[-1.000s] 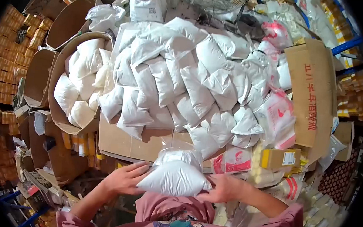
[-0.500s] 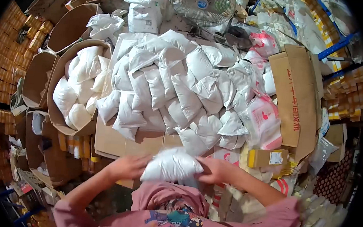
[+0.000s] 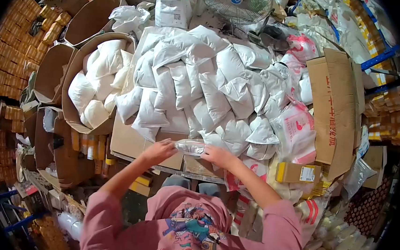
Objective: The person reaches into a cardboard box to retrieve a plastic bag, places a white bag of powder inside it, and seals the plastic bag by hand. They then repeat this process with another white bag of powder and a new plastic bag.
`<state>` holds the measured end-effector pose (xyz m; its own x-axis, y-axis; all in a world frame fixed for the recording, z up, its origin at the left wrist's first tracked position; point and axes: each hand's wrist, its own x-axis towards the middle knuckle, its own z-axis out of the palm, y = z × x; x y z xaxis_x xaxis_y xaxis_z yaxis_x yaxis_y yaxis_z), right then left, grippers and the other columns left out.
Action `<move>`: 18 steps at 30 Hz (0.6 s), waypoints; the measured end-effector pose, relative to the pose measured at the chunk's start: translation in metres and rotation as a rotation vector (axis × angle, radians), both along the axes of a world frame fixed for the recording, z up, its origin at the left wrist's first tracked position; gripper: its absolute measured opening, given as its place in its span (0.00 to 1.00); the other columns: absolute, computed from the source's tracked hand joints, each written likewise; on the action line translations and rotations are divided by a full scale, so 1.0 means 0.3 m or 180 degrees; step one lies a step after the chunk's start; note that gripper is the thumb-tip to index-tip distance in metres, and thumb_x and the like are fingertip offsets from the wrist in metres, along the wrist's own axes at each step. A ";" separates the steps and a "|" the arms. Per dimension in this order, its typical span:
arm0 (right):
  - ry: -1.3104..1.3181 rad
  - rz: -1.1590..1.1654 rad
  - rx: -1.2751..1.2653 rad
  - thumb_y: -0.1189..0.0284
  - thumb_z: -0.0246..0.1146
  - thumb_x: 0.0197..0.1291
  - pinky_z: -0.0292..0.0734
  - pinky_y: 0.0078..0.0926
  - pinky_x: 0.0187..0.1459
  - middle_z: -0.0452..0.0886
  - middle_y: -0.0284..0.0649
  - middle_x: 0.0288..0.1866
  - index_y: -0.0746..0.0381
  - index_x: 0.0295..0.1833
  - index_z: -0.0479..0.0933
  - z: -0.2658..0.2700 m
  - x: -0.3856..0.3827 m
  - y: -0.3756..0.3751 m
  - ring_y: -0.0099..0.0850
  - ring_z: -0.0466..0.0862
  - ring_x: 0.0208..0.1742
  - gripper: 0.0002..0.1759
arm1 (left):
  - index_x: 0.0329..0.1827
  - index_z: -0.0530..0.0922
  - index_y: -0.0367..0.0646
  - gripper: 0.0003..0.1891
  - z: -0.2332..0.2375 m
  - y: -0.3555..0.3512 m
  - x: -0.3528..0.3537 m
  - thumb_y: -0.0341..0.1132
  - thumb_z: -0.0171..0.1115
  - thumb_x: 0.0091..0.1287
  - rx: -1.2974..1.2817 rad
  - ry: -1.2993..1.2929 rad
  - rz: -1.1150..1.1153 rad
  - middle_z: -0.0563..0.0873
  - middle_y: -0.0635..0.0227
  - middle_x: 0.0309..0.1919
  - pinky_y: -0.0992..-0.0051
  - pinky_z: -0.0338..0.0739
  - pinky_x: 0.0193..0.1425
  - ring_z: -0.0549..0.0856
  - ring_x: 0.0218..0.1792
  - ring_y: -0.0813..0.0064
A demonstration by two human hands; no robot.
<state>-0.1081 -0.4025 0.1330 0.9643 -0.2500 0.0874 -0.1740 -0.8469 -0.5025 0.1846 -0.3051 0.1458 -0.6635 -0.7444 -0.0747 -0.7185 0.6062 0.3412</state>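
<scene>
Between my hands is a white filled plastic bag (image 3: 189, 147), seen edge-on above the near edge of the table. My left hand (image 3: 159, 151) is closed on its left end, and my right hand (image 3: 218, 155) grips the right end. Fingertips are partly hidden by the bag and the hands themselves. Just beyond lies a heap of similar white filled bags (image 3: 207, 95), overlapping one another on flattened cardboard (image 3: 126, 142).
To the left, a large cardboard box (image 3: 72, 108) holds several white bags. A fan (image 3: 237, 3) stands at the back. On the right are an upright cardboard sheet (image 3: 325, 111), pink-printed plastic bags (image 3: 298, 132) and a small brown box (image 3: 297, 173).
Both hands have moved forward, away from my body, carrying the bag to the table's near edge. The bag has tipped from showing its broad face to nearly edge-on. The camera view has shifted slightly.
</scene>
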 end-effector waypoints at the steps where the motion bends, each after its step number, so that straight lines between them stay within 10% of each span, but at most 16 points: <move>1: 0.0032 0.0027 -0.0044 0.73 0.56 0.54 0.81 0.30 0.34 0.74 0.39 0.35 0.57 0.36 0.72 -0.088 0.006 0.002 0.34 0.79 0.43 0.03 | 0.43 0.75 0.41 0.11 -0.085 -0.003 -0.007 0.30 0.56 0.58 0.0253 -0.0153 0.0050 0.77 0.61 0.40 0.66 0.77 0.55 0.79 0.49 0.59; 9: 0.0132 -0.0351 -0.0521 0.73 0.57 0.54 0.79 0.31 0.34 0.75 0.38 0.35 0.57 0.41 0.74 -0.169 0.034 0.018 0.36 0.80 0.40 0.08 | 0.69 0.66 0.55 0.30 -0.141 0.035 -0.069 0.30 0.55 0.61 -0.0080 -0.0397 0.0148 0.79 0.64 0.46 0.65 0.72 0.54 0.79 0.49 0.61; 18: 0.1763 -0.0747 -0.0462 0.68 0.60 0.52 0.75 0.34 0.33 0.83 0.33 0.29 0.52 0.26 0.83 -0.154 0.174 0.148 0.31 0.83 0.38 0.07 | 0.36 0.85 0.45 0.08 -0.130 0.013 -0.217 0.34 0.61 0.56 0.0353 -0.1612 0.0714 0.83 0.66 0.41 0.66 0.75 0.50 0.80 0.48 0.64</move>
